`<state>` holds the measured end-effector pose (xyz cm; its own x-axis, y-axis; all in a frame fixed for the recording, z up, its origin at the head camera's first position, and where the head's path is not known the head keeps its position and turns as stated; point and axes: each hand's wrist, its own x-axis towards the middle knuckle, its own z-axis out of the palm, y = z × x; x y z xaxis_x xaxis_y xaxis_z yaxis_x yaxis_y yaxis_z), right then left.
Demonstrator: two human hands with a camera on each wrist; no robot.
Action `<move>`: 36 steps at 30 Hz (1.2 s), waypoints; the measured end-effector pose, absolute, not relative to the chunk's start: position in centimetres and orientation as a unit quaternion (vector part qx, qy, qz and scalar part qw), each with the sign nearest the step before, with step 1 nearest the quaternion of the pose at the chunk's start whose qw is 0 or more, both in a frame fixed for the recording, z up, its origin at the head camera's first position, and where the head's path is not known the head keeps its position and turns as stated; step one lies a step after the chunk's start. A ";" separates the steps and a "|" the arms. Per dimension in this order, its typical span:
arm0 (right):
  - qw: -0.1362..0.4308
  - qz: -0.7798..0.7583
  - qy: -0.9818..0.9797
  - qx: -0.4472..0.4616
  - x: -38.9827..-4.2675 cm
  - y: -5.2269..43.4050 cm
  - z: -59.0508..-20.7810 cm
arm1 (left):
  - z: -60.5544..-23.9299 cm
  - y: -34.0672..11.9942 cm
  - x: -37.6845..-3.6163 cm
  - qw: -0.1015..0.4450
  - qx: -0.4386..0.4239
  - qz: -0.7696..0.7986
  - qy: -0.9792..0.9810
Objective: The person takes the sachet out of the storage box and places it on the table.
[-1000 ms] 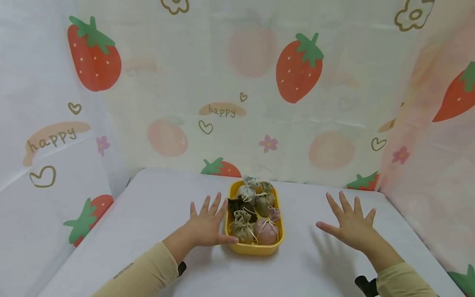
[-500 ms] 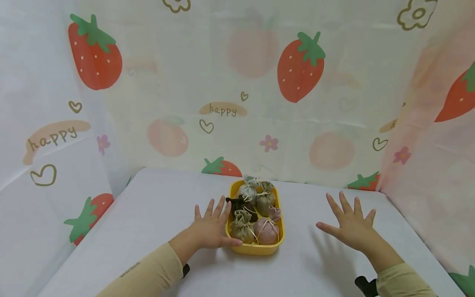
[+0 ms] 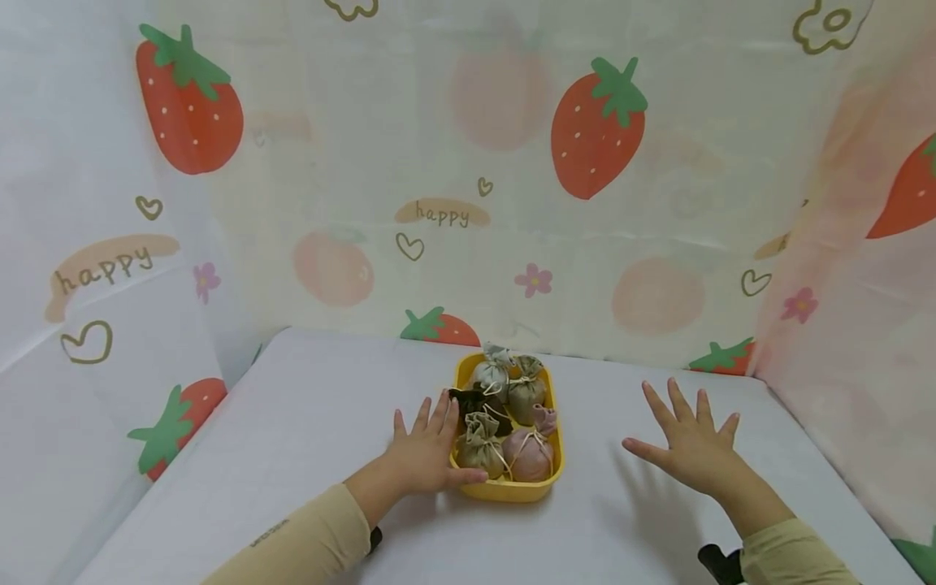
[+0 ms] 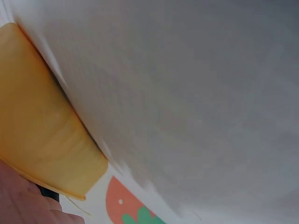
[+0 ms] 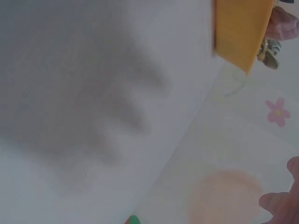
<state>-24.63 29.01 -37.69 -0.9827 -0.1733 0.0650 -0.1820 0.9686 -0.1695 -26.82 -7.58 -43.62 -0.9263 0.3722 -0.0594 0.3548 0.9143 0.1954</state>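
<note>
Tray [image 3: 508, 487], low in the middle of the frame, now has our flat left hand [image 3: 424, 452] pressed against its side, having slid rightward, while our right hand [image 3: 691, 449] hovers spread and holding nothing.

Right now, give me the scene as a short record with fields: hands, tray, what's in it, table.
left hand: fingers straight, against the tray's left wall, thumb along its near corner
right hand: fingers spread, over the table to the right of the tray, apart from it
tray: yellow, on the table near the middle
pouches: five small tied cloth ones in the tray; one pink, one dark, the others greyish or olive
table: white cover
backdrop: strawberry print
</note>
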 end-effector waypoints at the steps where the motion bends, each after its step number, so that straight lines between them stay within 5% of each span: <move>1: 0.024 0.088 -0.992 0.089 -24.7 29.0 -37.7 | -43.7 -7.5 -26.9 0.047 0.185 0.094 0.977; 36: 0.024 0.175 -0.978 0.111 -28.5 26.2 -36.8 | -42.7 -7.5 -26.4 0.063 0.184 0.077 0.978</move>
<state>-28.45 26.25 -36.78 -0.9742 -0.2083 0.0865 -0.2253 0.9143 -0.3366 -26.43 -7.47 -42.67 -0.9243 0.3699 -0.0940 0.3507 0.9203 0.1734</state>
